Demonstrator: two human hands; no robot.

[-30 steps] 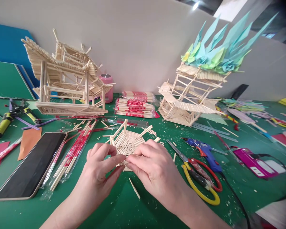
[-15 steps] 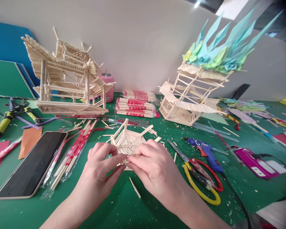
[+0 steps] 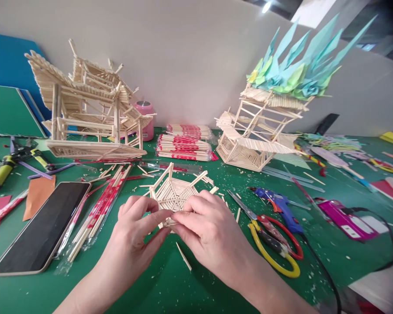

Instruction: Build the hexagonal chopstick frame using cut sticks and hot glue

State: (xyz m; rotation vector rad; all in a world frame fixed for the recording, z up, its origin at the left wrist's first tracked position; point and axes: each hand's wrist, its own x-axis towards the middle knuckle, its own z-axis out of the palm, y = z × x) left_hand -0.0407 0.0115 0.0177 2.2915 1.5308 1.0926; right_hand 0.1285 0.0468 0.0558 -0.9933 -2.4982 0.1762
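A small web-like stick frame (image 3: 176,192), short posts rising at its corners, sits on the green worktop (image 3: 196,296), in the middle and well forward of the back edge. The left hand (image 3: 140,231) and right hand (image 3: 212,226) pinch its near rim, thumbs and forefingers meeting; the fingers hide exactly which piece is gripped. A loose stick (image 3: 184,256) lies just nearer than the frame. Toward the worktop's right edge are open-bladed scissors (image 3: 258,219) and a blue glue gun (image 3: 283,211); toward the left edge, wrapped sticks (image 3: 101,209) and a phone (image 3: 41,229). Along the back edge stand a stick house (image 3: 94,149), red-banded packs (image 3: 185,147) and a stick model (image 3: 267,146) topped with paper leaves (image 3: 301,74).
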